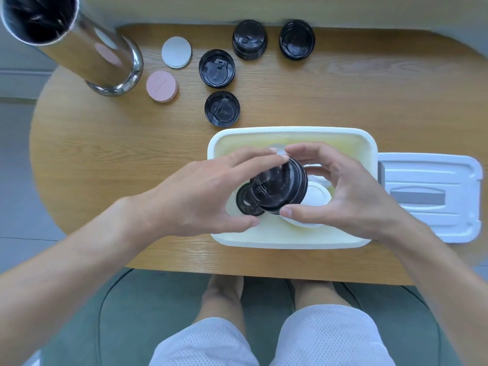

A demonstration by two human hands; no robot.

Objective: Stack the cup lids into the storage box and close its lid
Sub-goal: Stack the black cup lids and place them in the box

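Observation:
A cream storage box [293, 132] stands open on the wooden table. Over it my right hand [348, 196] grips a stack of black cup lids [280, 187] between thumb and fingers. My left hand [200, 196] touches the stack's left side with fingers nearly straight. Inside the box lie another black lid [244, 202] and white lids [315, 198]. Several black lids remain on the table: one [222, 109] just behind the box, one [217, 68] further back, a stack [249, 39] and one [297, 39] at the rear. The box's white lid [433, 196] lies to the right.
A tall shiny metal cylinder [87, 48] stands at the back left. Beside it lie a white round coaster [176, 52] and a pink one [161, 86]. The table's front edge runs just above my knees.

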